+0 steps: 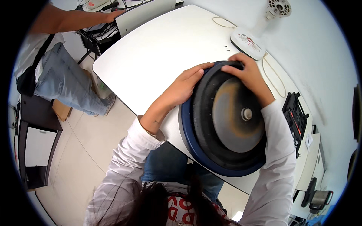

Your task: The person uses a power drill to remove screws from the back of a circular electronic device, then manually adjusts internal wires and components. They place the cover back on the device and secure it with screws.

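Note:
A round appliance (184, 128) with a dark blue outer rim stands at the table's front edge, before my body. Inside its rim sits a wide black ring (203, 124). At its centre is a grey metal disc (226, 124) with a brownish stain and a small round knob (246, 114). My left hand (188, 83) is closed against the appliance's upper left edge, its fingers stretched along the rim. My right hand (247, 73) grips the far right edge, thumb over the top and fingers outside. The appliance's underside is hidden.
A white fan (249, 42) stands at the back right, its cord on the white table (151, 56). Small dark screws (227, 48) lie near it. An open black tool case (296, 116) is at right. On the left, another person (68, 71) reaches toward a cable-filled desk.

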Tool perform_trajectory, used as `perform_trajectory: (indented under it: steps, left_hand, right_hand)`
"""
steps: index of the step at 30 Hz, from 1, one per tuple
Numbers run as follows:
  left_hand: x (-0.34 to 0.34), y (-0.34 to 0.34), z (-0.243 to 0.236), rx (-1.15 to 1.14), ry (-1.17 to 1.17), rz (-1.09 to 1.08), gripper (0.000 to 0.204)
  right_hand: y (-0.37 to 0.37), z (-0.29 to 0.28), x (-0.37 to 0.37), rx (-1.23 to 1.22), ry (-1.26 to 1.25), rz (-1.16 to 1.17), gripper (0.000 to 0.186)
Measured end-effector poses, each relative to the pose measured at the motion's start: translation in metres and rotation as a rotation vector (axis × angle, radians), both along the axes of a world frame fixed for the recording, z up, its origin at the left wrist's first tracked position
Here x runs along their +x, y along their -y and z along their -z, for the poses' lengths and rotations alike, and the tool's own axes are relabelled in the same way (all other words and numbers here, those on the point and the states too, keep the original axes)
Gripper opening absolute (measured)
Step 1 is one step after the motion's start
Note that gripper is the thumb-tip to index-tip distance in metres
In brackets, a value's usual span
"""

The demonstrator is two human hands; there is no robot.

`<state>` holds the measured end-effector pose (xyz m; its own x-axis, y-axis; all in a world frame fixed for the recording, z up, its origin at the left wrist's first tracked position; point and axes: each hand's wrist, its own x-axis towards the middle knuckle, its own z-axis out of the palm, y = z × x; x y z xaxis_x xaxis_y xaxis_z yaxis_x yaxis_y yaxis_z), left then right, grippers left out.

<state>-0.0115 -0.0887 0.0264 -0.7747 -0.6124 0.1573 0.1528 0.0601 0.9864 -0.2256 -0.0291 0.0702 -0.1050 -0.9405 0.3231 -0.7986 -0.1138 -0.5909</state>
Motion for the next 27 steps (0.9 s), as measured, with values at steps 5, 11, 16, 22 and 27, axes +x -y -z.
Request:
perform_trajectory:
  steps: [5,11,16,22,27]
  left_hand:
    - [-0.001,0.005,0.008,-0.053,-0.058,0.007,0.047]
    - [-0.003,0.007,0.018,-0.047,-0.106,-0.013,0.046]
    - [-0.004,0.003,0.021,-0.081,-0.08,-0.085,0.045]
    - [-0.005,0.004,0.02,-0.053,-0.082,-0.096,0.042]
    - [-0.006,0.004,0.02,-0.043,-0.102,-0.106,0.041]
  right_hand:
    - [0.0,-0.013,-0.007,0.056,0.174,-0.006,0.029]
    - [0.007,-0.009,-0.025,0.033,0.142,-0.073,0.024]
    - [0.004,-0.01,-0.029,0.087,0.404,-0.081,0.022]
    - [0.006,-0.011,-0.029,0.07,0.36,-0.087,0.027]
    - [0.016,-0.031,-0.011,0.068,0.25,-0.29,0.031]
